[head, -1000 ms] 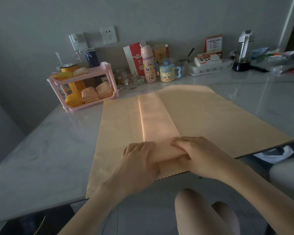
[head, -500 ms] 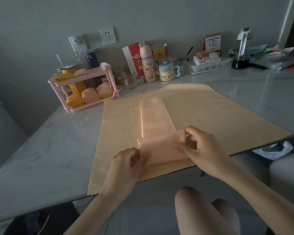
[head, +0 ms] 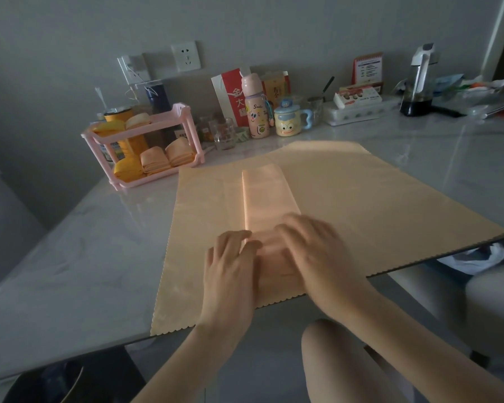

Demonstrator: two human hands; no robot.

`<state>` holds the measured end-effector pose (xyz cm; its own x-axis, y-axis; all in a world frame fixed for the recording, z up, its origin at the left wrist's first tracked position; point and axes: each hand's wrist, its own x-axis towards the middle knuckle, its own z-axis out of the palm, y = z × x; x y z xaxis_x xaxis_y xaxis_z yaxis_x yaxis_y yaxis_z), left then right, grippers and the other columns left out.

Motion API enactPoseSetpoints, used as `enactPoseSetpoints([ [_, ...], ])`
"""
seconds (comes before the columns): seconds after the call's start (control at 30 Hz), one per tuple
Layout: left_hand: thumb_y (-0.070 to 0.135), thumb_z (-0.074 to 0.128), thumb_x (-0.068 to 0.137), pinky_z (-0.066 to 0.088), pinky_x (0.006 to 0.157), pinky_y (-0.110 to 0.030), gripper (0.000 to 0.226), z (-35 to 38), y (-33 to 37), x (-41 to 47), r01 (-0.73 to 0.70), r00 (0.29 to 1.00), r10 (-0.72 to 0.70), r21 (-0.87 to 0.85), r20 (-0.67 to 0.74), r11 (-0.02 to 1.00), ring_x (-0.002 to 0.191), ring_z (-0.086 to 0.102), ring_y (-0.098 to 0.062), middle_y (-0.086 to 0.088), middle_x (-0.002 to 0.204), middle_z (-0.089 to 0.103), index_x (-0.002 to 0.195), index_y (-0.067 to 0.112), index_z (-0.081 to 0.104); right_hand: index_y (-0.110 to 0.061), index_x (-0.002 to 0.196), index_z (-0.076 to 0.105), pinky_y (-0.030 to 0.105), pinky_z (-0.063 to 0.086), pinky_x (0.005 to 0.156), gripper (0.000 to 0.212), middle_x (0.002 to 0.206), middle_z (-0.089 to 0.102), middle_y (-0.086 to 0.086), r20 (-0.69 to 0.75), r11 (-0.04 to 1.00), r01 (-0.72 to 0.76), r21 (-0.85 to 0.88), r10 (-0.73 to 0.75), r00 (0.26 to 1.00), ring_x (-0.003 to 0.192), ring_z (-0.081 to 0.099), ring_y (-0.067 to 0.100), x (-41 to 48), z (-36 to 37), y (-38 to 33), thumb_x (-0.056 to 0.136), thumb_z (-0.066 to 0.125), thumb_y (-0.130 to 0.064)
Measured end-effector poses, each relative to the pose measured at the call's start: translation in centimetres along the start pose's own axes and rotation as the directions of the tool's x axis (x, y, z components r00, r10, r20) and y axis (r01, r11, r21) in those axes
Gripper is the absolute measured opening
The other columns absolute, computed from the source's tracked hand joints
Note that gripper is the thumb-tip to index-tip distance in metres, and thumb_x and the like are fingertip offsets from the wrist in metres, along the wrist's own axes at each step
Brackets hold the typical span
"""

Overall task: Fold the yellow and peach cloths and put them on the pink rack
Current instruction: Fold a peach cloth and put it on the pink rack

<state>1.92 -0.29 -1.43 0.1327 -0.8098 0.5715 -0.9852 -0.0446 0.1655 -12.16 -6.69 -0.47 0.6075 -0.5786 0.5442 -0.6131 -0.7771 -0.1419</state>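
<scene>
Pressing on the cloth (head: 269, 199) is done by left hand (head: 230, 266) and right hand (head: 312, 251), flat-fingered, side by side, presumably so its doubled end is creased.

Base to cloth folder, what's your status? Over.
Left grip and right grip flat, pressing the folded peach cloth. Cloth on a larger peach sheet, not yet on pink rack. Nothing blocks the rack.

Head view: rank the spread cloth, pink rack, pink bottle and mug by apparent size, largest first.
1. spread cloth, by far the largest, though also nearest the camera.
2. pink rack.
3. pink bottle.
4. mug, the smallest; it stands beside the bottle at like depth, so that order is sound.
</scene>
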Motion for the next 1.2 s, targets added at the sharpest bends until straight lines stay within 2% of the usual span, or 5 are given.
enactPoseSetpoints([
  [0.17,0.018,0.048,0.087,0.047,0.082,-0.037,0.025,0.2,-0.5,0.1,0.006,0.996,-0.004,-0.027,0.092,1.000,0.104,0.063,-0.031,-0.002,0.105,0.070,0.098,0.011,0.070,-0.005,0.123,0.059,0.034,0.035,0.105,0.073,0.125,0.061,0.008,0.272,0.989,0.144,0.045,-0.151,0.950,0.117,0.057,0.021,-1.2,1.6,-0.1,0.098,0.004,-0.047],
  [0.5,0.031,0.027,0.101,0.008,0.112,-0.023,0.042,0.0,-0.9,0.2,0.098,0.954,-0.070,-0.083,0.292,0.992,0.142,0.015,-0.013,0.012,0.151,0.026,0.141,0.024,0.035,0.002,0.121,0.058,0.051,0.037,0.096,0.090,0.128,0.057,0.018,0.393,0.993,-0.004,-0.118,0.050,0.918,0.119,0.055,0.032,-1.6,0.3,1.1,0.093,0.003,-0.064],
  [0.63,0.037,0.029,0.099,0.011,0.107,-0.016,0.042,-0.4,-0.8,0.3,0.123,0.962,-0.075,-0.171,0.261,0.978,0.133,0.030,-0.011,0.007,0.142,0.044,0.134,0.021,0.046,-0.013,0.146,0.021,0.042,0.002,0.114,0.120,0.156,0.015,0.001,0.442,0.999,-0.032,0.008,0.026,0.897,0.145,0.009,0.014,-1.0,-0.4,1.2,0.060,-0.024,-0.082],
  [0.83,0.068,0.050,0.076,0.021,0.091,-0.021,0.068,-1.9,-0.2,1.1,0.149,0.933,-0.097,-0.129,0.346,0.980,0.120,0.030,-0.012,0.016,0.093,0.042,0.128,0.024,0.040,-0.020,0.136,0.040,0.027,0.022,0.107,0.049,0.142,0.042,-0.005,0.402,0.992,-0.066,0.105,0.019,0.915,0.128,0.040,0.014,0.7,-1.9,1.7,0.090,0.045,-0.039],
  [1.2,0.008,0.059,0.084,0.046,0.074,-0.032,0.019,-1.4,-1.8,1.6,0.089,0.979,-0.037,-0.252,0.202,0.964,0.086,0.056,-0.023,-0.004,0.081,0.066,0.099,0.015,0.070,-0.024,0.106,0.068,0.032,0.050,0.081,0.029,0.103,0.069,-0.009,0.202,0.920,-0.152,0.362,0.082,0.976,0.093,0.063,0.010,1.3,-1.9,3.2,0.088,0.053,-0.006],
])
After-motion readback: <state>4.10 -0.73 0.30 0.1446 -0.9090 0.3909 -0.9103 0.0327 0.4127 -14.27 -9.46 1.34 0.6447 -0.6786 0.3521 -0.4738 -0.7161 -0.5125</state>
